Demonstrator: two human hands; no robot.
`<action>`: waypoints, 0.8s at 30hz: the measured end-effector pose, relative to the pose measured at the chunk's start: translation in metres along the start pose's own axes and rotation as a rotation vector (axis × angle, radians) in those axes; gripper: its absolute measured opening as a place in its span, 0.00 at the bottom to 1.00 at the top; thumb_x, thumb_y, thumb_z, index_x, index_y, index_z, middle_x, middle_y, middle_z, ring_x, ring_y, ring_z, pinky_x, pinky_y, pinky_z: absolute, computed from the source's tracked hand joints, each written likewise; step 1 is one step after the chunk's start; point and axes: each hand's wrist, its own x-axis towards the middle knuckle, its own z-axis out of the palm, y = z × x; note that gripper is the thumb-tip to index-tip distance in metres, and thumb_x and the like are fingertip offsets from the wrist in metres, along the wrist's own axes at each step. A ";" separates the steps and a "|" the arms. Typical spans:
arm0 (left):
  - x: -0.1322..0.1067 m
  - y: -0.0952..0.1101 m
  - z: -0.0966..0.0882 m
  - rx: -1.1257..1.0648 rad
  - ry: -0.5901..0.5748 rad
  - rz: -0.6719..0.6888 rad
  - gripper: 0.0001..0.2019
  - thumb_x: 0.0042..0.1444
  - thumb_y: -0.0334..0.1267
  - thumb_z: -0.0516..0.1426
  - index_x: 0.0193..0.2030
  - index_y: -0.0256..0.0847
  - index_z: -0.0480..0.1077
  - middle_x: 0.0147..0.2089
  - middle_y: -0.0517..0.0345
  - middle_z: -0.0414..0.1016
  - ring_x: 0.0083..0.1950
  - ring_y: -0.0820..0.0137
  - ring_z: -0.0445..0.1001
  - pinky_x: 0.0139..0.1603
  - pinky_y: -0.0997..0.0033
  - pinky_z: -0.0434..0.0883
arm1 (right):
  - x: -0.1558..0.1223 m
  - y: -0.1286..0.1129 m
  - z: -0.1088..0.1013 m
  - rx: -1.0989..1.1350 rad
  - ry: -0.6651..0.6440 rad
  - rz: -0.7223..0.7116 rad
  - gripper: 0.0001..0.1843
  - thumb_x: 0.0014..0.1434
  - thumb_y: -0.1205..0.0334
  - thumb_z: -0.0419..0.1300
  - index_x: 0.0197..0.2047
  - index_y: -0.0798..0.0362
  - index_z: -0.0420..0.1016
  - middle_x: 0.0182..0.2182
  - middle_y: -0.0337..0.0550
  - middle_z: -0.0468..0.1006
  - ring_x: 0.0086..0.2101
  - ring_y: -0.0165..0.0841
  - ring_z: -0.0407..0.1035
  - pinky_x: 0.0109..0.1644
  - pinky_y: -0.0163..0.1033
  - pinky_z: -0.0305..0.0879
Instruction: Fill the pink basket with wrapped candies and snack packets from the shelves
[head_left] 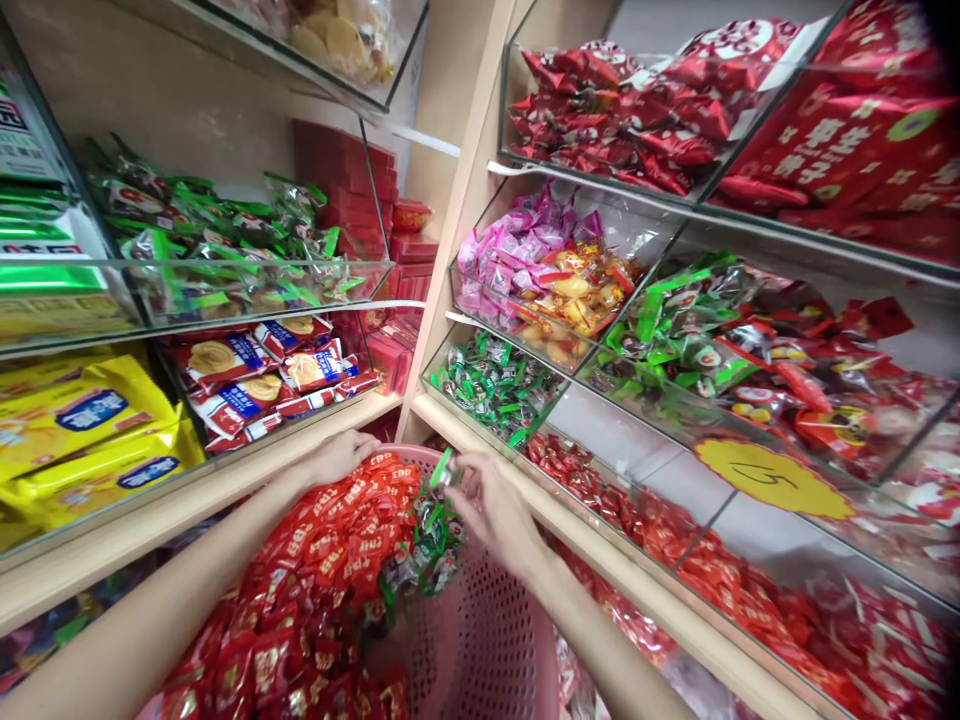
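A pink perforated basket (480, 640) sits low in front of me, filled mostly with red-wrapped candies (315, 590) and a small heap of green-wrapped candies (427, 545). My left hand (339, 455) grips the basket's far rim, fingers curled over it. My right hand (487, 500) hovers over the green heap, its fingers pinched on a few green-wrapped candies (444, 472). Just beyond it, a clear bin of green-wrapped candies (491, 385) stands on the shelf.
Wooden shelves with clear acrylic bins surround me. On the left are green snack packs (217, 240), biscuit packs (262, 375) and yellow bags (82, 430). On the right are pink and yellow candies (547, 270), red packets (675, 110) and a yellow price tag (765, 475).
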 end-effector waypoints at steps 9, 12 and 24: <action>0.000 0.006 0.000 0.046 -0.003 -0.006 0.20 0.54 0.51 0.41 0.21 0.40 0.59 0.23 0.62 0.62 0.28 0.71 0.62 0.33 0.74 0.59 | -0.060 -0.006 0.041 -0.471 -0.690 -0.414 0.09 0.54 0.73 0.52 0.39 0.53 0.64 0.34 0.41 0.74 0.33 0.31 0.69 0.34 0.35 0.63; 0.000 0.005 0.000 0.050 -0.002 -0.014 0.20 0.54 0.50 0.41 0.22 0.39 0.60 0.23 0.62 0.63 0.28 0.71 0.62 0.33 0.75 0.59 | -0.063 -0.005 0.057 -0.542 -0.698 -0.537 0.05 0.55 0.69 0.54 0.37 0.53 0.66 0.33 0.40 0.74 0.32 0.31 0.68 0.36 0.37 0.64; -0.003 0.001 0.001 0.004 0.009 -0.025 0.21 0.55 0.51 0.41 0.25 0.39 0.64 0.27 0.62 0.67 0.31 0.70 0.65 0.36 0.75 0.60 | -0.063 0.001 0.093 -0.580 -0.622 -0.598 0.03 0.57 0.65 0.54 0.31 0.54 0.67 0.32 0.39 0.71 0.32 0.31 0.67 0.32 0.37 0.64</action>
